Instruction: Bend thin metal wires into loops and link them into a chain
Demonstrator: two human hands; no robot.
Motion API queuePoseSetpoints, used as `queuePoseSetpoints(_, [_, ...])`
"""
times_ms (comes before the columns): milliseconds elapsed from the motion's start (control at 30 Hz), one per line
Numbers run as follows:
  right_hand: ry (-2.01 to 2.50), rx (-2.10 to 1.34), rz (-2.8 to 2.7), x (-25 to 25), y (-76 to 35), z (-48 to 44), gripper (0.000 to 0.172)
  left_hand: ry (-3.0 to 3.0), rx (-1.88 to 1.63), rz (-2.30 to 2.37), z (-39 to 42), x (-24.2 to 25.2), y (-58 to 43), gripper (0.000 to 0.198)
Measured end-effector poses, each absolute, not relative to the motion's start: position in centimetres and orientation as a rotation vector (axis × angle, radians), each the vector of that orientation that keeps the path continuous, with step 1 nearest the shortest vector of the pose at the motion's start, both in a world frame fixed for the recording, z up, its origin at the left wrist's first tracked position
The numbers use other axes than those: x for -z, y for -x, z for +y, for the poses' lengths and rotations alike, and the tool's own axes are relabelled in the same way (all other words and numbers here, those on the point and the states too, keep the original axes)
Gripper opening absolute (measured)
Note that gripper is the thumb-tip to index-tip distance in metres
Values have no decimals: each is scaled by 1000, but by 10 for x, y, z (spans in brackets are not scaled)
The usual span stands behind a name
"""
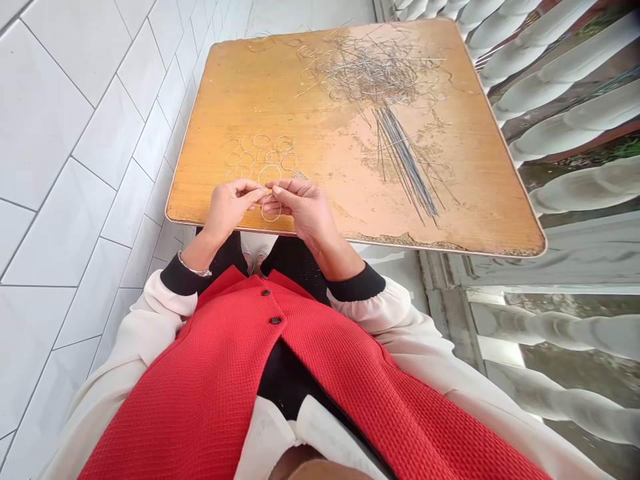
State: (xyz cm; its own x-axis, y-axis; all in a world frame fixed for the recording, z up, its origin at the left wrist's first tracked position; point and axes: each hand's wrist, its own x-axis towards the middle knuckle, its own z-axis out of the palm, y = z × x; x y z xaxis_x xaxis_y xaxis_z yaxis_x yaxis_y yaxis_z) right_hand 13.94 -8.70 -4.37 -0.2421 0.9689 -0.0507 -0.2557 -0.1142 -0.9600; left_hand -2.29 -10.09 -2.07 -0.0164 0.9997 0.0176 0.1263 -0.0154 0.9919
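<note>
In the head view, you are pinching a wire over the table's near edge: your left hand is gripping it between thumb and fingers, your right hand just beside. 1 loop is showing beyond your fingertips and 1 nearer you; you are probably holding both steady where they meet, though your fingers are hiding that spot. Rings are lying just beyond, seemingly within easy reach. Strands and a tangle are lying rightward; wall and railing are flanking you.

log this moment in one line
left hand: pinching looped wire | right hand: holding same wire | table: wire rings, straight wires, tangled wires
</note>
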Motion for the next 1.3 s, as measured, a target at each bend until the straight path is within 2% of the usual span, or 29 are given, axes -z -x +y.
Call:
queuePoseSetpoints(200, [949, -1563, -1193, 41, -143, -88, 33, -1218, -1213, 1274, -99, 17, 22, 13])
queuePoseSetpoints(433, [1051, -1355, -1299, 45, -142, -85, 25, -1220, -1208, 1268, -97, 20, 22, 13])
queuePoseSetpoints(700, [966, -1467, -1103, 46, -142, -81, 26, -1256, -1221, 1215, -89, 33, 6, 19])
queuePoseSetpoints(900, [1065, -1413, -1217, 41, -157, -69, 22, -1188, -1190, 1249, -81, 30, -6, 23])
queuePoseSetpoints(1100, [1054, -1460, -1103, 37, -161, -63, 14, -1114, -1112, 1234, -81, 21, -9, 22])
queuePoseSetpoints(1300, [986, -1444, -1023, 41, -157, -67, 16, -1015, -1019, 1124, -83, 20, 2, 20])
